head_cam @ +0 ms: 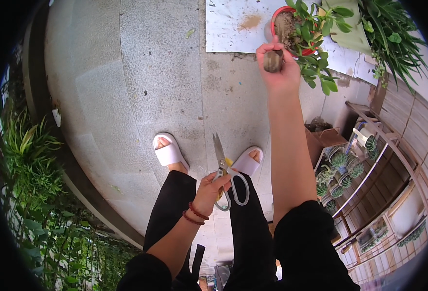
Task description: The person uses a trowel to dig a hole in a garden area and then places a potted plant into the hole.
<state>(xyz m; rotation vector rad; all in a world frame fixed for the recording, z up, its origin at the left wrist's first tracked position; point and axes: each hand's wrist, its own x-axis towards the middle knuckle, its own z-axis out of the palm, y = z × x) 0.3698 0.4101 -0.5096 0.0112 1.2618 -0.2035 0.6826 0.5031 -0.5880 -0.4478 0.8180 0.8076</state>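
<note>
My left hand [214, 185] holds a pair of scissors [222, 160] with grey handles, its blades pointing away from me and slightly apart. Something yellow shows behind the scissors, partly hidden by them and by my fingers. My right hand [277, 65] is closed around a brown, rounded handle [273, 61]; the far end of this tool cannot be made out clearly. That hand is at the near rim of a red pot [273, 23] with dry, light brown soil [288, 29] inside. A succulent with thick green leaves [308, 32] leans out over the pot's right side.
White sheeting [228, 29] with spilled soil lies under the pot. Spiky green plants [392, 36] stand at the upper right. A metal rack [399, 145] and several small potted cacti [339, 160] are on the right. A curved kerb [79, 185] and foliage [35, 174] border the left side.
</note>
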